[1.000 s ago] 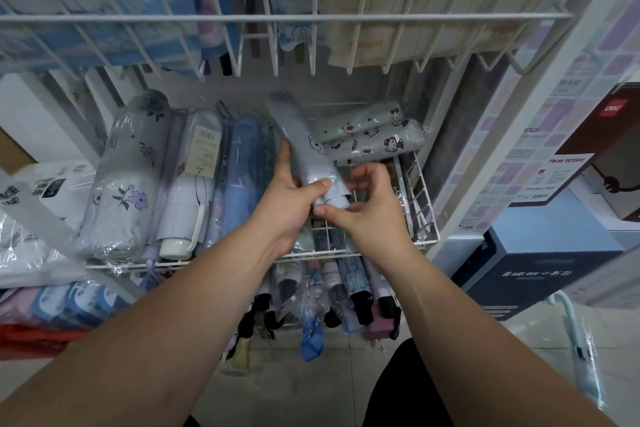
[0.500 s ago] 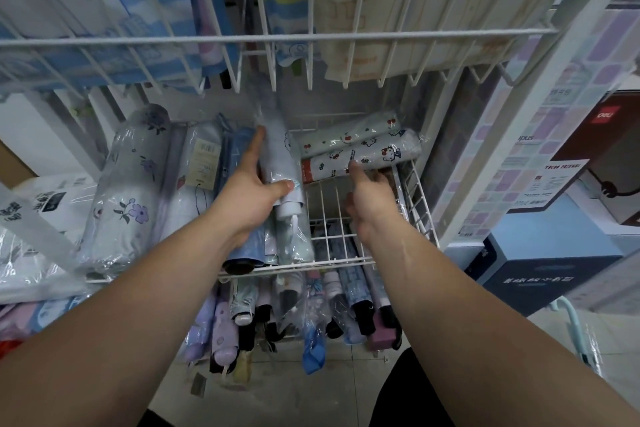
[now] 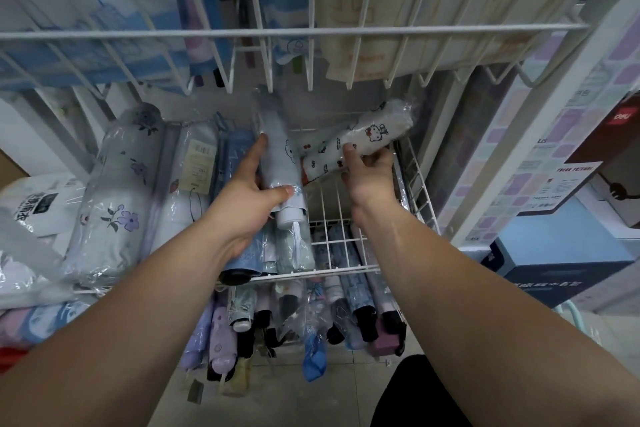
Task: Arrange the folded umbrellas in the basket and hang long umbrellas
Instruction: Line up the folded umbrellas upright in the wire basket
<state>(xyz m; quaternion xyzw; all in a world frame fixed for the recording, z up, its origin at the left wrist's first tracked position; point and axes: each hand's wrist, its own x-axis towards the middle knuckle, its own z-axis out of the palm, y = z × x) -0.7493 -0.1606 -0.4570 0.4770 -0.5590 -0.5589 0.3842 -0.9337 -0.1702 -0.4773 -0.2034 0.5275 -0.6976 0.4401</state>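
Note:
A white wire basket point(image 3: 414, 184) holds several folded umbrellas in clear wrap. My left hand point(image 3: 247, 194) grips a pale grey folded umbrella point(image 3: 282, 163) that lies lengthwise in the basket's middle, handle toward me. My right hand point(image 3: 369, 172) holds a white cartoon-cat folded umbrella point(image 3: 363, 139), lifted and tilted above the bare right part of the basket. To the left lie a blue umbrella point(image 3: 235, 149), a white tagged umbrella point(image 3: 194, 177) and a large floral umbrella point(image 3: 117, 191).
A wire shelf point(image 3: 311, 31) with hanging umbrellas and fabric runs overhead. Several more folded umbrellas point(image 3: 294, 315) sit in a lower rack below the basket. Boxes point(image 3: 568, 260) stand at the right, and bagged goods point(image 3: 31, 211) at the left.
My left hand has pushed the grey umbrella down into the basket beside the blue one. My right hand left it, reached back and picked up the cartoon-cat umbrella.

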